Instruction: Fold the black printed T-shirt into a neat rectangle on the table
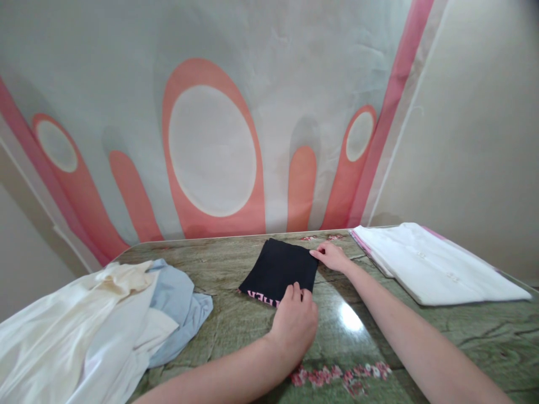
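A black garment (281, 269), folded into a small, roughly square shape, lies on the table in front of me. Pink letters show along its near edge, partly covered by my hand. My left hand (295, 317) has its fingers curled over the near right corner of the cloth. At the far right corner, my right hand (331, 257) pinches the edge between thumb and fingers. The folds hide what kind of garment it is.
A loose heap of cream and white clothes (84, 331) lies at the left, with a light blue garment (172, 308) in it. Flat folded white clothes (438, 264) are stacked at the right. Behind the wood-patterned table (219, 342) hangs a printed backdrop (278, 101).
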